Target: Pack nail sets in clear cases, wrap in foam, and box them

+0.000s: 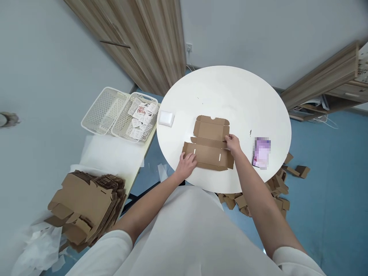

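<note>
An unfolded brown cardboard box (207, 154) lies on the white round table (244, 90), its creased panels spread and two white slots showing in the nearer panel. At the box's near left corner, my left hand (186, 165) rests with fingers apart on the end flap. My right hand (233, 145) pinches the right edge close to the middle fold, thumb and fingers closed on the cardboard. The palm sides of both hands are hidden.
A small white packet (166, 118) sits at the table's left; a phone (261, 153) lies right. Beside the table, a side bench carries white baskets (105, 111), one holding paper slips, and stacked flat cardboard boxes (86, 203). Folded cardboard boxes (277, 184) litter the blue floor.
</note>
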